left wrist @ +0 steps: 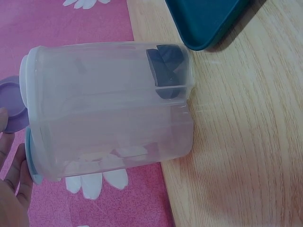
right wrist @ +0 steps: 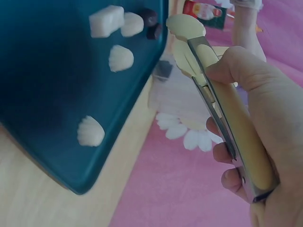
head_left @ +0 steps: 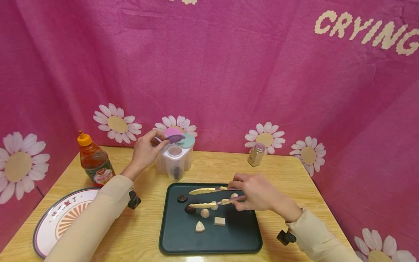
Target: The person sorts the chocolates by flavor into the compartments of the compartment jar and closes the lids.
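Note:
At the table's back, my left hand [head_left: 145, 151] pinches a purple flip lid [head_left: 175, 138] between thumb and fingers. The lid is raised over a round opening of a clear plastic container [left wrist: 104, 104], which has a white top and dark pieces in one compartment. My right hand [head_left: 258, 191] grips tongs [right wrist: 241, 127] with pale yellow tips. Their arms stand apart over the dark green tray [head_left: 183, 240], with nothing between the tips. On the tray lie a white square piece [head_left: 219, 221], a white triangular piece [head_left: 200, 227], a dark oval piece [head_left: 190, 209], a dark round piece [head_left: 182, 198] and several pale round ones.
A sauce bottle [head_left: 96, 160] with an orange cap stands at the left, behind a round patterned plate [head_left: 49, 233] partly covered by my left sleeve. Toward the back right is a small jar [head_left: 256, 155] with a purple lid. A pink flowered cloth [head_left: 209, 80] hangs behind the table.

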The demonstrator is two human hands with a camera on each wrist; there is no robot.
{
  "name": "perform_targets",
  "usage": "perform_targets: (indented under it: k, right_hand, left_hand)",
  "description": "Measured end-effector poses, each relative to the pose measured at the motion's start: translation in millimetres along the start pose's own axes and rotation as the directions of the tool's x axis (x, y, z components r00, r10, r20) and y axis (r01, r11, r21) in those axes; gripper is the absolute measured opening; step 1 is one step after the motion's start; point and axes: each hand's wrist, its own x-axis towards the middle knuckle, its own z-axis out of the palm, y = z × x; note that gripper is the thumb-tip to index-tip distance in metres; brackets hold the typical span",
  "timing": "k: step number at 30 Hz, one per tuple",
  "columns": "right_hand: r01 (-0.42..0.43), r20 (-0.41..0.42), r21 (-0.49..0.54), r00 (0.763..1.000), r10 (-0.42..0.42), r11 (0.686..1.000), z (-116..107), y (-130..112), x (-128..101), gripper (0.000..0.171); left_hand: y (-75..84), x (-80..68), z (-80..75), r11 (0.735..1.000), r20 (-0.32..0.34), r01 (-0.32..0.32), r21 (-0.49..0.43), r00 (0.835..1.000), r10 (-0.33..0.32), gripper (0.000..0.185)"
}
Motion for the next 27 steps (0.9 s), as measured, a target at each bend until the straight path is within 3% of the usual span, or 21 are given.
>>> perform_targets:
  k: [15,27]
  right_hand:
    - [0.007,0.077,0.043,0.997,-0.010,0.999,14.6,-8.0,7.1,0.039]
    - [0.004,0.122,0.051,0.993,-0.010,0.999,20.6,-9.0,10.7,0.037]
  left_hand:
    - [-1.9,1.2,-0.1,1.000,-0.016,-0.015,0.016,1.000,0.016,0.016]
    - [-2.3,0.3,0.7,1.000,0.007,0.012,0.007,1.000,-0.012,0.017]
